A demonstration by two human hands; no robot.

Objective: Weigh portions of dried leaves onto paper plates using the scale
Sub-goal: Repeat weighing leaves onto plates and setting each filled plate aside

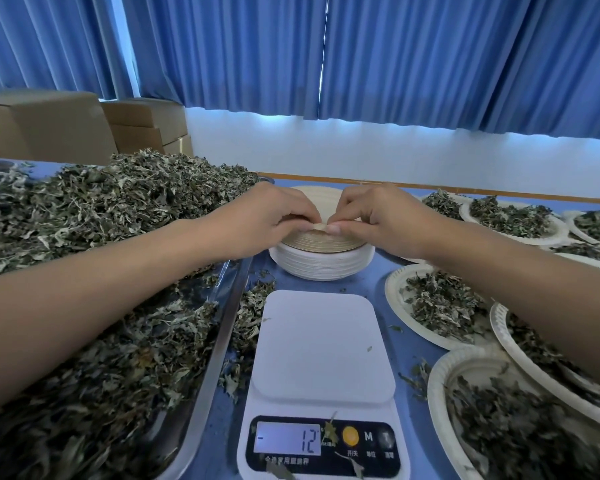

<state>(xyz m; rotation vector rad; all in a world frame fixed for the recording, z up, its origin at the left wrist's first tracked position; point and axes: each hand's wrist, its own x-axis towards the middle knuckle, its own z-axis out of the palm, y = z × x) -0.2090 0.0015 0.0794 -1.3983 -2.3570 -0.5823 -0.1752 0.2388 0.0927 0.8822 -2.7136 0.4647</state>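
Twelve below zero shows on the display [287,438] of the scale [321,344] nearest you, its white platform bare but for a stray crumb. That reading would fit a scale zeroed for a plate's weight with no plate on it.

To your left, a steel tray [219,341] holds the loose dried leaves [101,220], close enough to scoop from without reaching across. To your right, filled paper plates [394,299] overlap one another, apparently parked clear of the weighing spot.

Just beyond the scale stands the stack of empty plates [321,263]. Your left hand [267,216] and right hand [378,213] meet at its near edge, fingertips of each pinched on the rim of the top plate [321,202]. The two-handed pinch looks meant to peel one plate free of those nested tightly beneath it. How many plates you have caught cannot be told.

That plate likely belongs on the scale next, before any leaves go on.

Behind the table, cardboard boxes [49,123] sit at the left, and blue curtains [430,57] hang across the window.
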